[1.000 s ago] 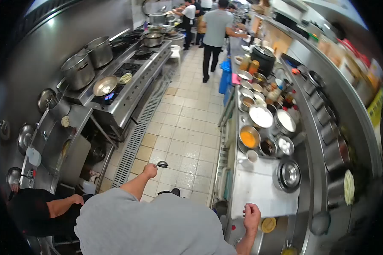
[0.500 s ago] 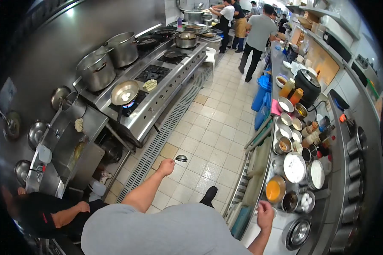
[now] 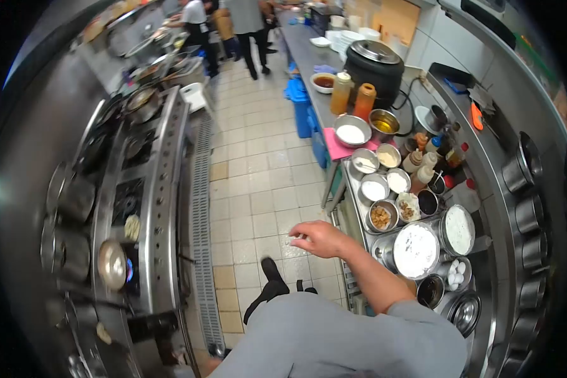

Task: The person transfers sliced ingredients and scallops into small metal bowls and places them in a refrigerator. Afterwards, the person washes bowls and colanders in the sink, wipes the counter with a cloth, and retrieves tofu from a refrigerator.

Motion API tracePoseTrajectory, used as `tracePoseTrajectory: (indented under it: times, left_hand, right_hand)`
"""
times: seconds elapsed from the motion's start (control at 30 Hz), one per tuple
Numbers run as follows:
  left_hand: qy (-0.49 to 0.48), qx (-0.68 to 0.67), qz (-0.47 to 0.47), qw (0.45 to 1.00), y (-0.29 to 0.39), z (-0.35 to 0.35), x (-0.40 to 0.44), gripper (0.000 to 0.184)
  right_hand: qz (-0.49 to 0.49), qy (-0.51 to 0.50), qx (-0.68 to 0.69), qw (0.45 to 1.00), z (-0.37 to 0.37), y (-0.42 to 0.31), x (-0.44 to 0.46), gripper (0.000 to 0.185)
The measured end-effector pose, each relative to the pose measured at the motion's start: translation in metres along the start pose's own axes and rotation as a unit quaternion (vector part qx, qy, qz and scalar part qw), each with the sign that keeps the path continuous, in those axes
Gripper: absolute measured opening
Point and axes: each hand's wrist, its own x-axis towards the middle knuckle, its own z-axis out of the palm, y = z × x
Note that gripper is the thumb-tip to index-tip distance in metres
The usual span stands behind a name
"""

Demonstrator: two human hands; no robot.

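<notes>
My right hand (image 3: 321, 239) is over the floor tiles, left of the right-hand counter. Its fingers are curled together toward the thumb; a pale spot shows at the fingertips, too small to name. At the bottom edge, my left hand (image 3: 211, 364) is mostly hidden by my grey shirt. Beside it shows the round bowl of a ladle (image 3: 216, 349). On the stove at left, a frying pan (image 3: 113, 264) sits over a blue flame. A folded cloth (image 3: 131, 227) lies beyond it. Near my right arm is a large bowl of white contents (image 3: 416, 251).
Along the counter stand bowls of white powder (image 3: 375, 187), a bowl of brown chunks (image 3: 380, 216), eggs (image 3: 456, 272), squeeze bottles (image 3: 364, 101) and a black pot (image 3: 375, 69). Several people (image 3: 249, 25) stand up the aisle. Blue bins (image 3: 299, 107) and a white stool (image 3: 196, 96) edge it.
My view has turned right. My right hand has swung from beside the counter bowls out over the aisle. My left hand and the ladle have dropped to the bottom edge, near the stove.
</notes>
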Motion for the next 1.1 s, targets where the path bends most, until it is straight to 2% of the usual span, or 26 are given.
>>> tracePoseTrajectory:
  times: [0.03,0.17,0.27,0.33,0.37,0.43,0.47,0.5,0.53,0.57,0.6,0.63,0.67,0.7,0.73,0.8,0.87,0.93,1.0,1.03,1.07,1.1]
  left_hand:
    - [-0.011,0.005,0.014,1.000,0.021,-0.003,0.007,0.034]
    - [-0.024,0.035,0.091,0.995,0.099,-0.052,0.087,0.033]
    - [-0.003,0.044,0.154,0.987,0.160,-0.125,0.178,0.033]
    - [0.040,0.055,0.206,0.976,0.206,-0.183,0.255,0.033]
    - [0.081,0.077,0.245,0.963,0.230,-0.212,0.308,0.034]
    - [0.186,0.116,0.317,0.923,0.295,-0.273,0.419,0.034]
    - [0.205,0.013,0.313,0.927,0.346,-0.318,0.463,0.036]
    - [0.126,-0.185,0.235,0.946,0.440,-0.422,0.408,0.035]
    - [0.116,-0.354,0.226,0.900,0.481,-0.430,0.493,0.031]
    - [0.072,-0.328,0.246,0.909,0.545,-0.500,0.472,0.030]
    - [0.033,-0.328,0.281,0.902,0.583,-0.525,0.522,0.023]
    - [-0.031,-0.401,0.268,0.876,0.638,-0.575,0.494,0.022]
    - [-0.019,-0.394,0.293,0.871,0.682,-0.611,0.478,0.021]
    - [0.052,-0.356,0.331,0.872,0.723,-0.640,0.453,0.029]
    - [0.051,-0.375,0.316,0.870,0.752,-0.649,0.471,0.027]
    - [0.039,-0.394,0.293,0.870,0.784,-0.643,0.506,0.023]
    - [0.018,-0.410,0.247,0.878,0.800,-0.625,0.554,0.020]
    - [0.006,-0.394,0.197,0.898,0.787,-0.602,0.582,0.019]
    - [-0.018,-0.349,0.103,0.931,0.762,-0.585,0.591,0.022]
    - [-0.026,-0.305,0.122,0.944,0.740,-0.571,0.607,0.022]
    - [-0.013,-0.176,0.215,0.961,0.704,-0.555,0.624,0.022]
    - [0.084,0.090,0.396,0.910,0.669,-0.540,0.639,0.022]
  right_hand:
    - [-0.017,-0.034,-0.011,0.999,-0.005,0.007,0.027,0.028]
    - [0.026,0.005,-0.023,0.999,-0.008,0.057,0.116,0.025]
    - [0.047,0.065,-0.039,0.996,-0.015,0.085,0.164,0.021]
    - [0.103,0.106,-0.047,0.988,-0.039,0.092,0.194,0.022]
    - [0.105,0.111,-0.046,0.987,-0.052,0.097,0.209,0.022]
    - [0.171,0.091,-0.068,0.979,-0.070,0.110,0.226,0.023]
    - [0.186,0.118,-0.047,0.974,-0.074,0.120,0.234,0.026]
    - [0.190,0.122,-0.046,0.973,-0.079,0.133,0.243,0.026]
    - [0.206,0.135,-0.037,0.969,-0.083,0.146,0.250,0.026]
    - [0.221,0.147,-0.028,0.964,-0.088,0.160,0.260,0.026]
    - [0.221,0.149,-0.027,0.963,-0.093,0.173,0.270,0.026]
    - [0.236,0.155,-0.018,0.959,-0.099,0.187,0.281,0.025]
    - [0.249,0.158,-0.006,0.956,-0.106,0.202,0.297,0.025]
    - [0.245,0.153,0.000,0.957,-0.115,0.214,0.317,0.025]
    - [0.267,0.153,0.025,0.951,-0.127,0.223,0.341,0.024]
    - [0.287,0.140,0.043,0.947,-0.154,0.251,0.391,0.024]
    - [0.249,0.135,0.017,0.959,-0.184,0.277,0.452,0.023]
    - [0.202,0.139,-0.002,0.969,-0.215,0.303,0.513,0.022]
    - [0.169,0.154,0.014,0.973,-0.248,0.318,0.581,0.020]
    - [0.153,0.167,0.017,0.974,-0.269,0.312,0.612,0.020]
    - [0.160,0.164,0.030,0.973,-0.288,0.305,0.642,0.021]
    - [0.162,0.170,0.035,0.971,-0.310,0.309,0.674,0.023]
